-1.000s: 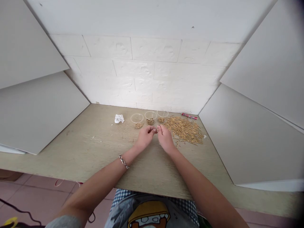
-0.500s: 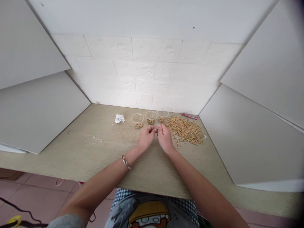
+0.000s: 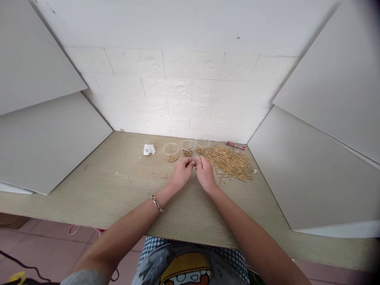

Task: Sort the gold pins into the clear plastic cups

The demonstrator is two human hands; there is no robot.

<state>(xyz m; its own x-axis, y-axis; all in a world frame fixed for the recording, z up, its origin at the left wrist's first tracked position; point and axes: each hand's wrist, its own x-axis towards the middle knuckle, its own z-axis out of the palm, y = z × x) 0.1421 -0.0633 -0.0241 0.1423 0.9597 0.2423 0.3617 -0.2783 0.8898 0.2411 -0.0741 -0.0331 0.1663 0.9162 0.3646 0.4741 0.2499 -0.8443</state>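
Note:
My left hand [image 3: 182, 172] and my right hand [image 3: 205, 174] meet over the middle of the table, fingertips pinched close together. Whatever sits between the fingertips is too small and too covered to name. Just beyond them stand three clear plastic cups, a left cup [image 3: 171, 149], a middle cup [image 3: 188, 145] and a right cup [image 3: 203, 143], each with small brownish-gold pieces at the bottom. To the right of my right hand spreads a loose pile of thin gold-coloured sticks [image 3: 230, 161], pen-refill-like in shape.
A crumpled white tissue [image 3: 149, 149] lies left of the cups. Behind the pile, a red printed tube [image 3: 236, 146] rests near the wall. Pale panels, a left panel [image 3: 50, 146] and a right panel [image 3: 323, 170], flank the wooden table [image 3: 97, 190]. Small crumbs dot the surface.
The view has shifted very slightly. Both hands stay together in nearly the same pinch, and the cups and pile stand as before.

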